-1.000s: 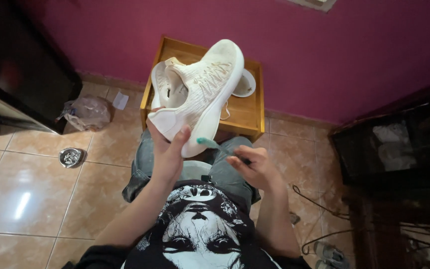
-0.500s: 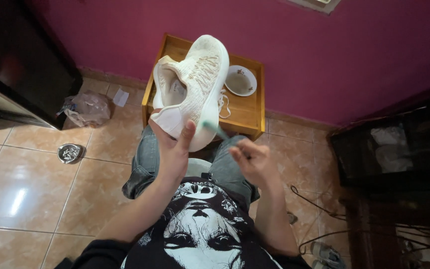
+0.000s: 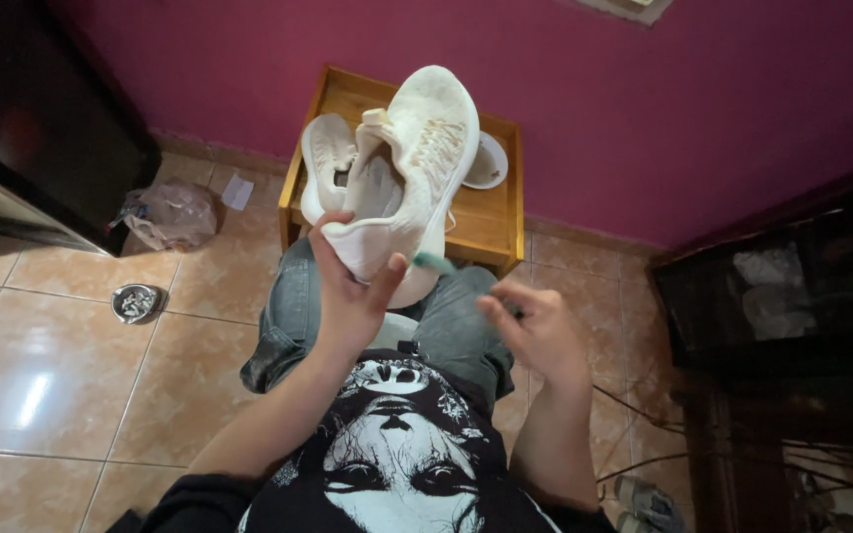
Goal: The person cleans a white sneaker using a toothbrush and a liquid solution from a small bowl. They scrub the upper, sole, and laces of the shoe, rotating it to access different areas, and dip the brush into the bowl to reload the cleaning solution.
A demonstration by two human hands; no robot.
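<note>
The left hand (image 3: 352,291) grips the heel of a cream sneaker (image 3: 407,173), fingers and thumb wrapped around it, and holds it raised above the lap in front of a small wooden table (image 3: 491,222). The shoe's long axis runs away from the body, toe uppermost, tilted slightly right. The right hand (image 3: 535,326), blurred and just right of the heel, pinches a teal-tipped brush (image 3: 434,262) whose tip touches or nearly touches the heel; the left hand is nearer the shoe.
</note>
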